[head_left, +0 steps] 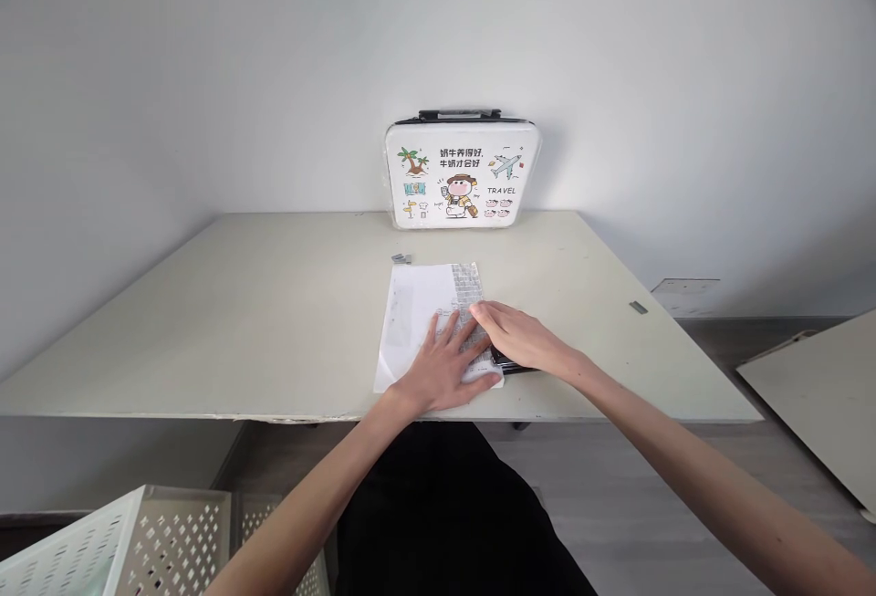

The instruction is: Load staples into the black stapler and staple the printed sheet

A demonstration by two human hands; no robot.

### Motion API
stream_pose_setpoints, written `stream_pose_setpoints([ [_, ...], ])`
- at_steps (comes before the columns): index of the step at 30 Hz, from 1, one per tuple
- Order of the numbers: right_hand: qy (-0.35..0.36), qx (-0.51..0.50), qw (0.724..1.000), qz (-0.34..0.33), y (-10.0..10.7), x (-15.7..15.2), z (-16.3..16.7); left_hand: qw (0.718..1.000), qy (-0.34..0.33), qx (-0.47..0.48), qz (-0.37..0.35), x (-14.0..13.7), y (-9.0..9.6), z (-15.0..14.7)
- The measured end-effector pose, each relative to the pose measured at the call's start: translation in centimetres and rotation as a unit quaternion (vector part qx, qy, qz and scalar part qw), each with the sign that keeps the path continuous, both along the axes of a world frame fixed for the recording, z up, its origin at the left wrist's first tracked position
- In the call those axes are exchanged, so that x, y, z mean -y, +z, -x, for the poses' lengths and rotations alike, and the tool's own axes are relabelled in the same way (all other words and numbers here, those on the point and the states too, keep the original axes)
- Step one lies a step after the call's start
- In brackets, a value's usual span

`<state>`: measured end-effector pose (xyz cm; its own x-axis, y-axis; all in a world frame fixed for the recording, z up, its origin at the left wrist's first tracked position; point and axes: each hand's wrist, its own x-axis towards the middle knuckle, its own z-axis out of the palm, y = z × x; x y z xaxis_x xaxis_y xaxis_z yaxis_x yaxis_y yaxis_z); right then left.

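A stack of white paper sheets (pixel 411 290) lies near the front edge of the table, with a grey printed brick-like pattern down its right side. My left hand (pixel 444 372) rests flat on the lower half of the sheets, its fingers spread. At their right edge my right hand (pixel 524 338) is closed over a black stapler (pixel 510 365). Most of the stapler is hidden beneath that hand, so I cannot tell whether its jaws are pressed together. Just behind the paper lie small grey staple strips (pixel 401 259).
A white cartoon-printed case (pixel 465 144) with a black handle leans against the wall at the back of the pale table (pixel 205 322). Another staple strip (pixel 638 308) lies near the right edge. White perforated baskets (pixel 182 532) stand at lower left; a pale panel (pixel 821 395) is at right.
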<state>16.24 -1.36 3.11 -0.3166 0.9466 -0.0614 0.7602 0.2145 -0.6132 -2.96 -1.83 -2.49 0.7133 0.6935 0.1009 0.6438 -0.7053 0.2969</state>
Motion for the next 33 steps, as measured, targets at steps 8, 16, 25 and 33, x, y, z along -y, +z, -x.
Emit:
stream_pose_setpoints([
  [8,0.001,0.026,1.000,-0.008,0.0,0.0,0.4,1.000,0.010,-0.004,0.011,0.0,0.0,-0.3],
  [16,0.002,0.050,0.999,-0.018,-1.1,-0.4,0.2,1.000,0.012,0.001,0.003,0.1,-0.2,-0.3],
  [25,0.010,0.069,0.997,-0.022,-1.3,-0.4,0.2,1.000,0.012,0.003,0.002,0.0,-0.5,-0.4],
  [33,0.041,0.209,0.972,-0.103,-2.8,-0.5,0.8,1.000,0.012,0.001,-0.016,0.1,-0.6,-0.4],
])
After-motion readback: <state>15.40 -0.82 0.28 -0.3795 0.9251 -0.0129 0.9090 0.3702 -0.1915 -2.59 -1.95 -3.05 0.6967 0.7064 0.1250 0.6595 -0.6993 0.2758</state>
